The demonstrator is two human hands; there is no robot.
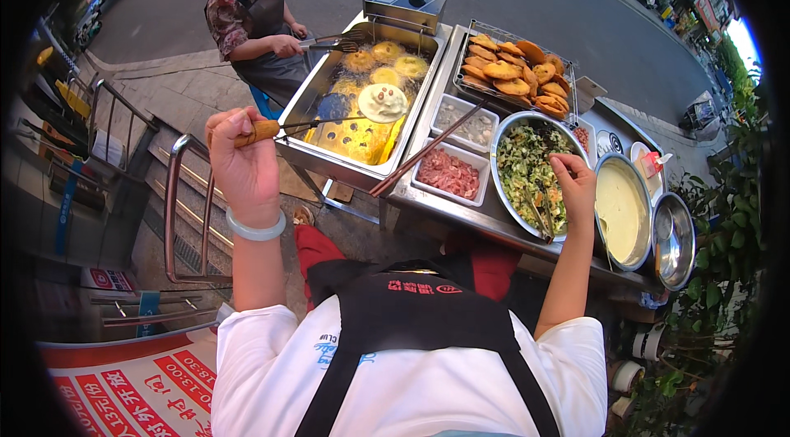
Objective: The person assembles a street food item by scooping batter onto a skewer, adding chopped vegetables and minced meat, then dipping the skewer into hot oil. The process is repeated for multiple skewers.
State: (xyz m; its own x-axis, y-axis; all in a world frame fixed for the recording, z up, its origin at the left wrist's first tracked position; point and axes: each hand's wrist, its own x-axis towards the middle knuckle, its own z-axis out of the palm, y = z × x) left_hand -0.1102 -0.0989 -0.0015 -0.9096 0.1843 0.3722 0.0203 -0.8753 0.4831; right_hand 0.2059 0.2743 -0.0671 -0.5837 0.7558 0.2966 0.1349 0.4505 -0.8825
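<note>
My left hand (244, 153) grips the wooden handle (258, 129) of a long metal ladle, which reaches over the deep fryer (395, 168). On the ladle's end sits a round of pale batter (382, 103) topped with a few reddish nuts. Several yellow fritters (387, 52) float in the bubbling oil behind it. My right hand (571, 181) hovers at the right side of a steel bowl of chopped greens (524, 159), fingertips pinched; whether something small is between them I cannot tell. Metal tongs (541, 215) rest in that bowl.
Fried cakes (515, 70) fill a wire rack. Long chopsticks (426, 150) lie across the counter beside tubs of sliced raw meat (449, 173) and greyish food (464, 122). A batter bowl (623, 215) and a steel basin (673, 242) stand right. A masked person (253, 36) holds tongs at the fryer.
</note>
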